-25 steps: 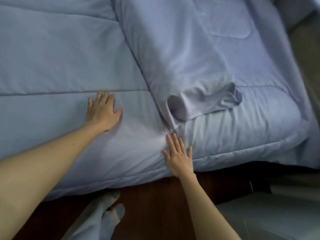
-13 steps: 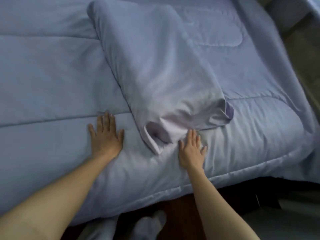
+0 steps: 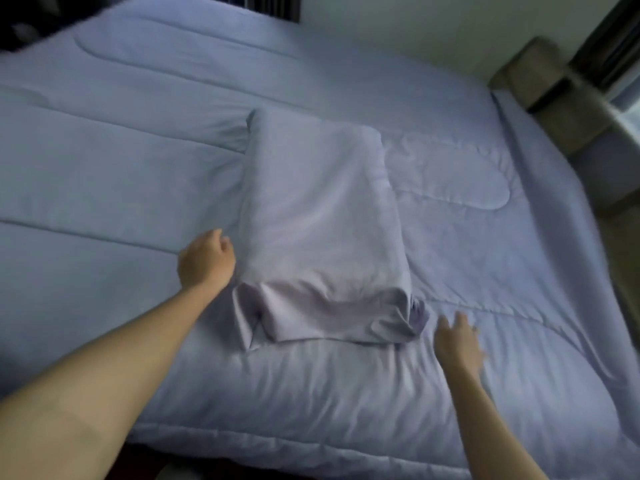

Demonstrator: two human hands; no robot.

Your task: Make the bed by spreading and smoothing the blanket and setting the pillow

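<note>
A pale lilac pillow (image 3: 322,216) lies lengthwise on the quilted light-blue blanket (image 3: 121,188), its loose case end bunched toward me. My left hand (image 3: 206,261) is against the pillow's near left side, fingers curled inward; whether it grips the fabric is not clear. Just off the pillow's near right corner, my right hand (image 3: 457,341) hovers blurred with fingers spread, holding nothing. The blanket covers the whole bed, with light creases near the front edge.
A brown upholstered block (image 3: 540,77) stands past the bed's far right corner beside a dark curtain (image 3: 609,46). A white wall (image 3: 415,26) runs behind the bed. The blanket's right side drapes over the bed edge (image 3: 554,188).
Both hands left the flat blanket and moved up to either side of the pillow's near end. The left hand's fingers curled. My view lifted, showing the far side of the bed.
</note>
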